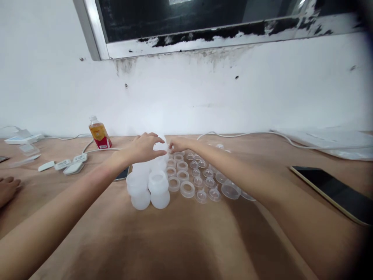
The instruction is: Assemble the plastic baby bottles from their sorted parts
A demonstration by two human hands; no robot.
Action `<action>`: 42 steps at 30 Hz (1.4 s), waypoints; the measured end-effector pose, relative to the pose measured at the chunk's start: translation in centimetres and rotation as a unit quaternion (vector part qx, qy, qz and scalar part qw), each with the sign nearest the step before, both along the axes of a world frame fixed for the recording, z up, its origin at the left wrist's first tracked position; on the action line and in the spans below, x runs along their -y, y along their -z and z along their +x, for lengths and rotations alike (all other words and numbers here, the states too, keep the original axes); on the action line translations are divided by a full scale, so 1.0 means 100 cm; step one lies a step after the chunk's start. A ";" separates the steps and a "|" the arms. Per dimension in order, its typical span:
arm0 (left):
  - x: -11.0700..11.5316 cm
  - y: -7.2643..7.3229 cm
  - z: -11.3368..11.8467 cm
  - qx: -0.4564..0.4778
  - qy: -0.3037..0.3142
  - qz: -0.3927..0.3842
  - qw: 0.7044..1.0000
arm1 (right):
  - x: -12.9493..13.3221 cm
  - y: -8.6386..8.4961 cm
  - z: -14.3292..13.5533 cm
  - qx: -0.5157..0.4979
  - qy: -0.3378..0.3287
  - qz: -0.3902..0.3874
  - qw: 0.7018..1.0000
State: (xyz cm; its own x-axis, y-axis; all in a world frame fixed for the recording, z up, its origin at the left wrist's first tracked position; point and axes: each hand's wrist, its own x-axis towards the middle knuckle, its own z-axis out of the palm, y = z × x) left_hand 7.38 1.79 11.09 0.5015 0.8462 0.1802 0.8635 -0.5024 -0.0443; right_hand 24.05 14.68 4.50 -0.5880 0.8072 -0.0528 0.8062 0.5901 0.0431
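My left hand (145,147) curves its thumb and fingers around a white plastic container (159,146) at the far end of a stacked group. Nearer to me, more frosted white containers (159,189) stand in rows, one on top of another. My right hand (178,144) is just right of that far container, its fingers curled together; anything between the fingertips is too small to make out. Below it lie rows of translucent plastic rings (187,189). Several clear domed pieces (214,194) are laid out to their right, partly hidden by my right forearm.
A drink bottle (100,133) stands at the back left, near white flat devices (73,168) and cables. One dark phone (335,192) lies at the right, another (121,174) behind the containers. Another person's hand (8,189) rests at the left edge.
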 end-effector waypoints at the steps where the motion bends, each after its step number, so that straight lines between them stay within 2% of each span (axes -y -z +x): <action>1: -0.001 0.001 -0.001 -0.001 0.006 -0.003 1.000 | 0.001 0.001 0.002 0.002 -0.004 0.001 1.000; 10: -0.003 0.002 -0.001 0.008 0.009 -0.038 0.999 | 0.018 0.001 0.006 0.010 -0.028 0.016 0.999; 15: -0.003 -0.001 -0.005 0.018 0.006 -0.028 0.999 | 0.032 -0.010 0.010 0.007 -0.037 0.027 0.999; 19: -0.001 -0.005 -0.008 0.044 -0.008 -0.021 0.999 | 0.048 -0.018 0.021 0.046 -0.047 -0.014 0.998; 26: 0.002 -0.012 -0.011 0.063 -0.012 -0.006 0.998 | 0.061 -0.011 0.026 0.033 -0.054 -0.029 0.998; 29: 0.013 -0.019 -0.009 0.067 -0.015 0.020 0.997 | 0.067 -0.020 0.029 0.003 -0.051 -0.017 0.999; 32: 0.042 -0.023 0.001 0.083 -0.004 0.099 0.992 | 0.093 -0.036 0.040 -0.038 -0.045 0.018 0.998; 34: 0.069 -0.014 0.011 0.099 0.037 0.140 0.985 | 0.125 -0.043 0.051 -0.103 -0.048 0.077 0.991; 36: 0.095 0.009 0.023 0.105 0.134 0.142 0.975 | 0.164 -0.039 0.062 -0.165 -0.073 0.116 0.977; 38: 0.114 0.041 0.031 0.073 0.228 0.070 0.968 | 0.204 -0.025 0.070 -0.204 -0.079 0.127 0.967; 40: 0.122 0.073 0.034 0.046 0.258 -0.029 0.965 | 0.239 -0.004 0.076 -0.204 -0.086 0.101 0.970; 42: 0.122 0.095 0.031 0.050 0.263 -0.116 0.957 | 0.260 0.018 0.078 -0.187 -0.103 0.049 0.976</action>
State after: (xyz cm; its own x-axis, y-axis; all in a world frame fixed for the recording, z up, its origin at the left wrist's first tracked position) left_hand 10.51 -10.42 1.60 0.8586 0.5050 0.0878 0.4833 -0.8546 0.1898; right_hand 31.90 -11.36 2.67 -0.7014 0.6604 0.2682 0.6414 0.7489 -0.1664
